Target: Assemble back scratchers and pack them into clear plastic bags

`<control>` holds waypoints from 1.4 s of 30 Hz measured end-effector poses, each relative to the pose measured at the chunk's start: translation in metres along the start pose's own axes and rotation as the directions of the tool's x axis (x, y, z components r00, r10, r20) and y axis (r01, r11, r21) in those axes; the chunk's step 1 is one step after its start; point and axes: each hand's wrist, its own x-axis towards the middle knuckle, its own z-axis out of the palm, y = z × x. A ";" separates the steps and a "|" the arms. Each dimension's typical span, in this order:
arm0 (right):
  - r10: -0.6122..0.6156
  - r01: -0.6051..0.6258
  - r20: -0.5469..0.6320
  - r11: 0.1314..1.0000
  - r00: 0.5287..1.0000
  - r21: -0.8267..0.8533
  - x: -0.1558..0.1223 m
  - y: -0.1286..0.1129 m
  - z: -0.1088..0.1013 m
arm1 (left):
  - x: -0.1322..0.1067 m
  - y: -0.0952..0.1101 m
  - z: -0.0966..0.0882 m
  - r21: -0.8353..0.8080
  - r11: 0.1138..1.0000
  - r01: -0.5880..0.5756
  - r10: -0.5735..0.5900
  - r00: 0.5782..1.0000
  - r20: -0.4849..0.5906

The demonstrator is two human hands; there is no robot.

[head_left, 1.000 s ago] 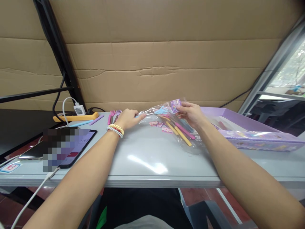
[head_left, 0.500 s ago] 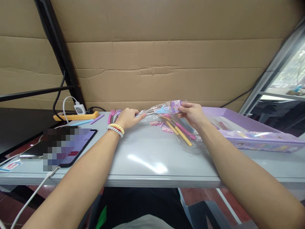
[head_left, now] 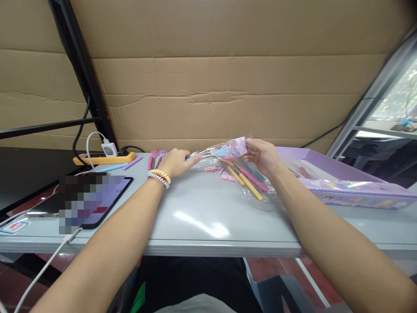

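Observation:
My left hand point(head_left: 177, 161), wearing several coiled bands at the wrist, is closed on the handle end of a blue claw-headed back scratcher point(head_left: 222, 151) in a clear plastic sleeve. The sleeve's far end carries a purple printed label point(head_left: 239, 145). Beside that label my right hand point(head_left: 263, 155) has its fingers loosely apart; whether they still touch the plastic is hard to see. Below it lie wrapped sticks with pink point(head_left: 254, 179) and yellow point(head_left: 250, 187) handles. Small pink printed cards point(head_left: 229, 178) lie next to them.
An open lilac box point(head_left: 358, 193) stands at the right. Pink point(head_left: 150, 161) and purple point(head_left: 160, 155) claw-headed scratchers lie left of my hand. Further left are a yellow power strip point(head_left: 100, 159), a charger point(head_left: 109, 149), a phone point(head_left: 107, 204) and cables.
My right fingers have loosened from the label and spread slightly. The label has tilted a little. My left hand keeps its hold, nearly still.

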 end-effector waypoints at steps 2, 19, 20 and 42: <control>0.029 -0.030 0.022 0.998 0.999 0.061 0.000 -0.001 0.001 | 0.000 0.001 0.000 -0.004 1.000 -0.003 0.003 1.000 0.003; -0.094 0.090 0.001 0.953 0.996 -0.291 0.011 0.020 -0.001 | -0.001 0.012 0.006 -0.031 0.998 -0.046 0.047 0.998 0.047; -0.102 0.090 -0.019 0.940 0.995 -0.330 0.012 0.022 -0.002 | -0.002 0.014 0.007 -0.042 0.999 -0.031 0.034 0.998 0.055; -0.542 0.191 -0.119 0.481 0.832 -0.856 0.001 0.015 0.001 | -0.003 0.021 0.007 -0.671 0.698 0.250 0.292 0.756 0.585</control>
